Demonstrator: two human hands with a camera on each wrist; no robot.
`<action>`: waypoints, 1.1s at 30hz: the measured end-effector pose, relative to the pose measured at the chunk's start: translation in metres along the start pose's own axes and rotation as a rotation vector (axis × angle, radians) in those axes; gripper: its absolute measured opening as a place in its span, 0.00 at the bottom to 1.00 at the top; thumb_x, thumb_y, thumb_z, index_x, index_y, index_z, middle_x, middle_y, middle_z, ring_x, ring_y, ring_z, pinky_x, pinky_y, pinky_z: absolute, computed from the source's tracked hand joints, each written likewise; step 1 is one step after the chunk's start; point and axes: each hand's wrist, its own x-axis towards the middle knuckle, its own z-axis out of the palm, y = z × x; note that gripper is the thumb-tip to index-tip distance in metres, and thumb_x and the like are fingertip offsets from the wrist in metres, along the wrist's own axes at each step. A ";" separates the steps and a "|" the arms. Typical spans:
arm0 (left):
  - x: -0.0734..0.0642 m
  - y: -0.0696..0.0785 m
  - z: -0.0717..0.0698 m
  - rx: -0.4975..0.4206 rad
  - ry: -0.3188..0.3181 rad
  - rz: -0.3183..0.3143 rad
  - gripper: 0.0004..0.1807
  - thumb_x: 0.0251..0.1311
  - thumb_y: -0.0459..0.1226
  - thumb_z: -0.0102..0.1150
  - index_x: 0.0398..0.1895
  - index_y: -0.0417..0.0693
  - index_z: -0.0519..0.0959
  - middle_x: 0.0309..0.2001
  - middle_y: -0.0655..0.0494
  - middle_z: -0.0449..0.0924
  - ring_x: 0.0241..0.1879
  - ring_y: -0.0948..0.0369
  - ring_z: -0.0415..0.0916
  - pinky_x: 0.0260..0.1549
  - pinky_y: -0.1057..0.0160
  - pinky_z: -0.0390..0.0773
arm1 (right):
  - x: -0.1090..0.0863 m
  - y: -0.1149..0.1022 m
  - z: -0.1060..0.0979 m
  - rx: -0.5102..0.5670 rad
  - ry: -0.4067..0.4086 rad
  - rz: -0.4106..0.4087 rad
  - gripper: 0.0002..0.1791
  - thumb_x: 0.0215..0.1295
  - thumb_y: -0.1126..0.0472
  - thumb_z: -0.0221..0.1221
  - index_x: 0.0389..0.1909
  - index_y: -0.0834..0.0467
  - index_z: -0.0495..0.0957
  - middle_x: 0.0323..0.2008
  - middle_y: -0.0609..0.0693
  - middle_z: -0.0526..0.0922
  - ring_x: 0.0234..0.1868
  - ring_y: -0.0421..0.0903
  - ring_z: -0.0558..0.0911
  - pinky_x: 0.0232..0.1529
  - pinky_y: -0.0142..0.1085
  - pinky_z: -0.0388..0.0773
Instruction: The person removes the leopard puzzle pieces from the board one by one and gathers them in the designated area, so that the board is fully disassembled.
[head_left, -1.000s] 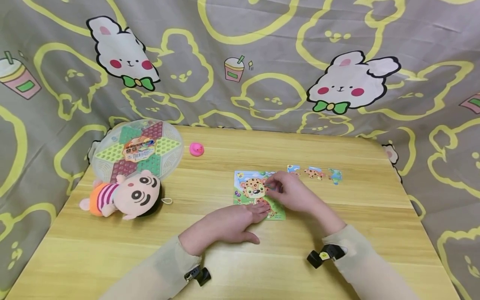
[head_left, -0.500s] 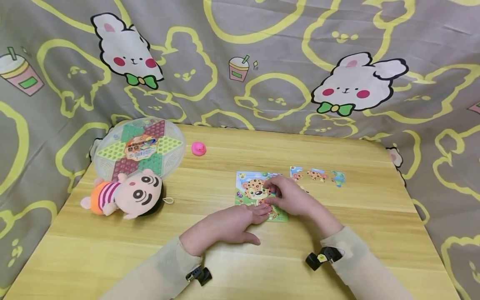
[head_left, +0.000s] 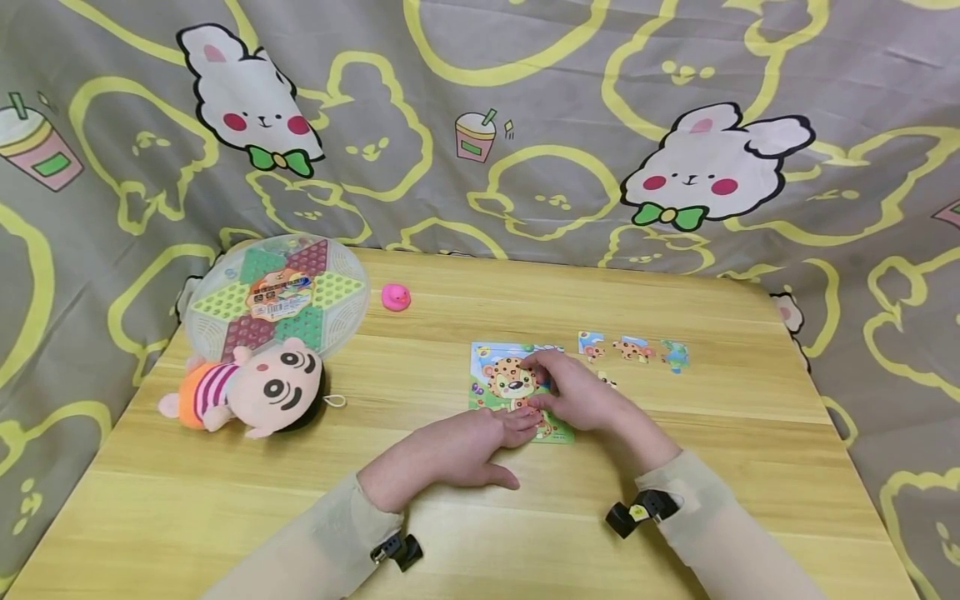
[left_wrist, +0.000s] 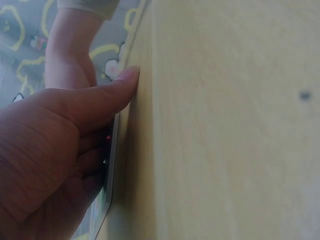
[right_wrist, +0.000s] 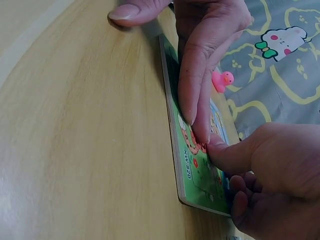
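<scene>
On the table (head_left: 525, 533), hands (head_left: 468, 447) (head_left: 577, 390) touch a puzzle (head_left: 501, 381)

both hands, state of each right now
Left hand: open, straight fingers resting on the leopard puzzle.
Right hand: fingers curled at the leopard puzzle; whether it holds anything cannot be told.

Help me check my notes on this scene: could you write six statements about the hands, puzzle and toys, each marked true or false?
1. The left hand rests on the puzzle. True.
2. In the head view, the loose pieces lie left of the puzzle. False: the loose pieces lie to its right.
3. The duck is pink. True.
4. The doll stands upright. False: the doll is lying down.
5. The right hand is at the puzzle. True.
6. The game board is square. False: the game board is round.
</scene>
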 end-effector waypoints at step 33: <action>-0.004 0.001 0.002 0.106 0.005 0.059 0.40 0.72 0.52 0.65 0.80 0.44 0.66 0.83 0.54 0.54 0.81 0.59 0.49 0.77 0.62 0.54 | -0.004 -0.002 0.007 0.051 0.079 0.054 0.30 0.63 0.69 0.73 0.65 0.62 0.75 0.48 0.52 0.78 0.37 0.45 0.74 0.41 0.38 0.77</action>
